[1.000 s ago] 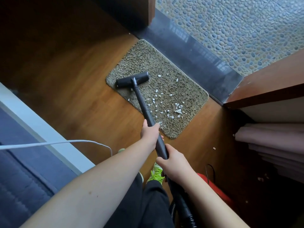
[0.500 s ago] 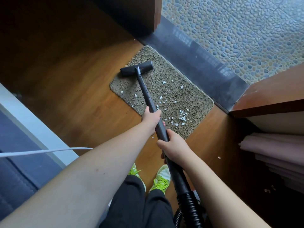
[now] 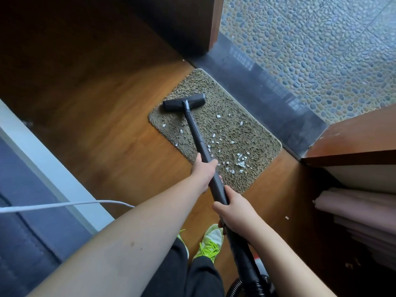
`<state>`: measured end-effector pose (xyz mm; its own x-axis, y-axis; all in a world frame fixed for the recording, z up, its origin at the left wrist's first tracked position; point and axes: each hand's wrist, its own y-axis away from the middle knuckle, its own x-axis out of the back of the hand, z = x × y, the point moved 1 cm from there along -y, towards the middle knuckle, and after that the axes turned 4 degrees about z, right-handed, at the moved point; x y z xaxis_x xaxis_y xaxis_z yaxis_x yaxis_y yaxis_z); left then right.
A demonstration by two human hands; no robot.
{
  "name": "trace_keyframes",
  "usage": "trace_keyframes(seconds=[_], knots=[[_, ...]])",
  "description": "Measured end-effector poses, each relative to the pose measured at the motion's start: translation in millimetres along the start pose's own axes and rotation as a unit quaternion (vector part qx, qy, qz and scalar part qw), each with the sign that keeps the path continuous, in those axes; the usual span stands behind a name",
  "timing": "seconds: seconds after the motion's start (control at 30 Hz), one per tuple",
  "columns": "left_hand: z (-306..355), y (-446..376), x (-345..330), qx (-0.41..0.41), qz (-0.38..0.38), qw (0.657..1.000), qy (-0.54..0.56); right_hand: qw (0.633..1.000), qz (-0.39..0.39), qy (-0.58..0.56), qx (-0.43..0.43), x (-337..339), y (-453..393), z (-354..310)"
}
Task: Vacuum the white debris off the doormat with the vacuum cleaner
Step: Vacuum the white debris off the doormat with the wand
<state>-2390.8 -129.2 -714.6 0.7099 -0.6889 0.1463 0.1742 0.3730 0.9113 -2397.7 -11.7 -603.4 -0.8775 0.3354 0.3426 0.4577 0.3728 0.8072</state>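
Both hands hold the black vacuum wand (image 3: 196,136) — left hand (image 3: 203,171) wrapped round it higher up the tube, right hand (image 3: 235,207) gripping it lower, nearer the body, fingers curled round the tube. The wand runs diagonally from the ribbed hose (image 3: 244,286) at the bottom edge of the view up to the floor head (image 3: 184,102), which sits flat on the doormat (image 3: 252,136) near its far left corner, close to the mat's left edge.

The mat is tan, shaggy, and lies on the wooden floor (image 3: 107,129) with its far long edge against the dark threshold strip (image 3: 267,97). White debris (image 3: 241,162) is scattered across the middle of the mat, thickest toward the near right corner; a few bits lie left of the wand near the left edge. One stray fleck (image 3: 286,218) is on the floor off the mat's near right side.

Green-laced shoes (image 3: 211,243) below the hands. White cable (image 3: 64,205) crosses the lower left. Pebble paving (image 3: 310,39) beyond the threshold.
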Motion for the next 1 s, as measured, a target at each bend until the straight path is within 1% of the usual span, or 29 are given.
trace_keyframes(seconds=[0.17, 0.5, 0.77, 1.0], knots=[[-34, 11, -11, 0.020, 0.018, 1.000, -0.012, 0.999, -0.012, 0.040, -0.002, 2, 19, 27], [-78, 28, -18, 0.038, 0.010, 0.999, -0.025, 0.999, -0.024, 0.043, -0.006, -4, 52, 59], [-79, 54, -15, 0.036, 0.015, 0.999, -0.001, 0.998, -0.016, 0.065, 0.001, -2, 63, 66], [-76, 38, 2, 0.031, 0.041, 0.999, 0.000, 0.997, -0.027, 0.071, 0.016, -9, 52, 51]])
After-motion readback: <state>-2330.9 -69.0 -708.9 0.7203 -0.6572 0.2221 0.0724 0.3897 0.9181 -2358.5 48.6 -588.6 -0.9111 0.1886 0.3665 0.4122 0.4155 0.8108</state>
